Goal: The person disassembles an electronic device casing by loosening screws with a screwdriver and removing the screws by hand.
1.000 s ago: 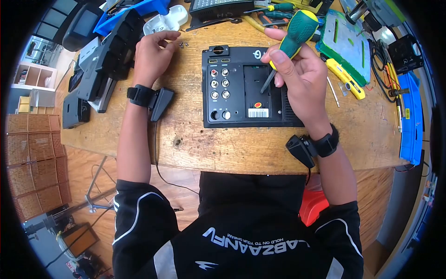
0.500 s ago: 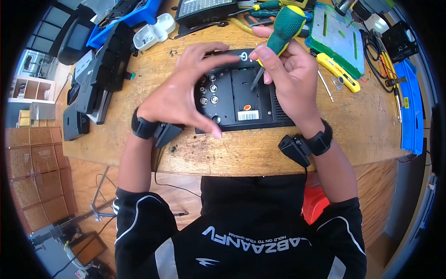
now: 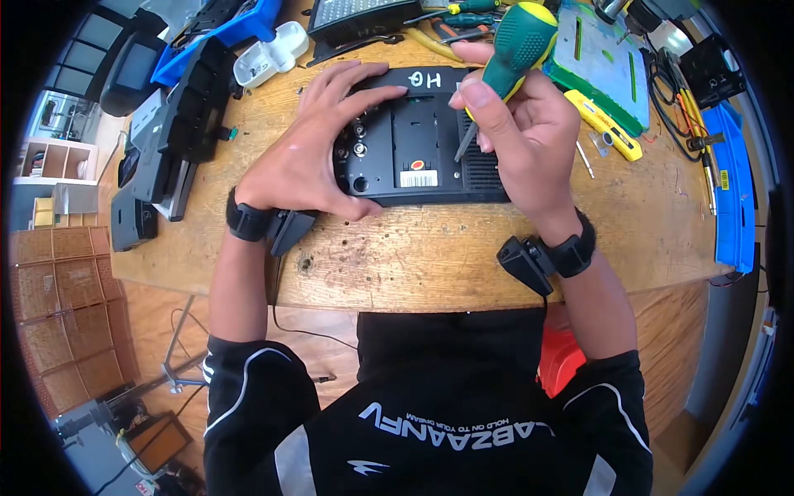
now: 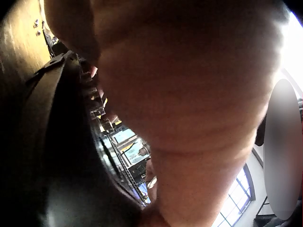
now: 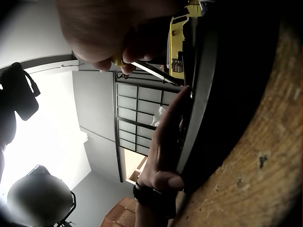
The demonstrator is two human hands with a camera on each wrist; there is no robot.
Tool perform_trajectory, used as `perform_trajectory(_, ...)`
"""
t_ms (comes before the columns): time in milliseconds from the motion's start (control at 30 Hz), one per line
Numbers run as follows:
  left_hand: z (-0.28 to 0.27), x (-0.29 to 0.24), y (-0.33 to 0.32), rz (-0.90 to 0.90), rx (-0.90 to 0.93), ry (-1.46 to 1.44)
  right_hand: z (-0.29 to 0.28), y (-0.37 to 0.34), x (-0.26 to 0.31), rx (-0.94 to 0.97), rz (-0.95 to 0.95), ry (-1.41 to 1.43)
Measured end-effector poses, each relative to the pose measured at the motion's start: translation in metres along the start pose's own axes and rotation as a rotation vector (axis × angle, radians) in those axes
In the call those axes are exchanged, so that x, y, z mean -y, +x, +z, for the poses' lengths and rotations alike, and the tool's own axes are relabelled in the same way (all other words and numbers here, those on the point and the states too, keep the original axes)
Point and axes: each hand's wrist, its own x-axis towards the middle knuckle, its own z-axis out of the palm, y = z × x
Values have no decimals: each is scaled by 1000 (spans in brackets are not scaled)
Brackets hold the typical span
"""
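Note:
A flat black electronic device (image 3: pixel 405 140), with a column of round metal sockets, a barcode label and white "HQ" writing, lies on the wooden bench. Spread across its left end, my left hand (image 3: pixel 306 149) grips it, thumb along the near edge and fingers toward the far edge, covering some sockets. My right hand (image 3: pixel 538 132) holds a green and yellow screwdriver (image 3: pixel 521 50) tilted, its blade pointing down over the panel beside the vent slots. In the right wrist view the screwdriver shaft (image 5: pixel 156 72) slants toward the device's upper face. My palm fills most of the left wrist view.
To the right lie a yellow utility knife (image 3: pixel 608 128) and a green-edged board (image 3: pixel 600 62). Blue trays (image 3: pixel 736 198) stand at the right edge and back left. A white dish (image 3: pixel 273 54) and black housings (image 3: pixel 182 124) sit on the left, with more tools behind.
My left hand has come from the back left onto the device's left end. The device has shifted left and slightly away. The right hand keeps the screwdriver over it.

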Motion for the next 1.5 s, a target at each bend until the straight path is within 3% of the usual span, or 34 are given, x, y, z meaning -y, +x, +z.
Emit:
perform_trajectory(500,3,9,-1,36,-31,-29,3,-4,0,97,-24,-80)
perform_trajectory(600,2,8,-2,12,-30,-23,3,-2,-8,71,-117,-132)
perform_trajectory(1000,2,11,-2,32,-33,-26,1,-2,-12,25,-134,-202)
perform_trajectory(1500,3,15,-4,48,-48,-21,-1,-4,-5,72,-54,-120)
